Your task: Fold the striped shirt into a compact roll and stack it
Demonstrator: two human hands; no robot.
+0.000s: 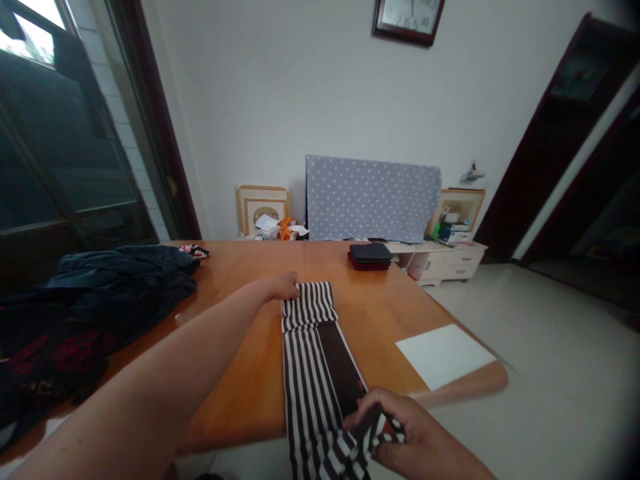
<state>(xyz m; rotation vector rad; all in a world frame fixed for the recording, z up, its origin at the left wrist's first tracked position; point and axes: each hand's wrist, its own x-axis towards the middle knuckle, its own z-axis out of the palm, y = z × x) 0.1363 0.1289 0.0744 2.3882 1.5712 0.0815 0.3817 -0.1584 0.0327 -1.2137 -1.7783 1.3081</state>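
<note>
A long piece of brown-and-white striped cloth [313,380] lies lengthwise on the wooden table and hangs over its near edge. Its far end is folded back into a double layer [309,305]. My left hand [283,287] is at the left corner of that fold, touching the cloth, though its fingers are hard to make out. Near the table's edge, my right hand [395,427] is shut on a bunched part of the striped cloth. A dark brown band [340,363] runs along the cloth's middle.
The orange wooden table [380,320] has a heap of dark clothing [115,287] along its left side. A white sheet [445,355] lies at its right edge, and a dark stack of folded items [370,257] stands at the far side. A low white cabinet [445,264] stands beyond.
</note>
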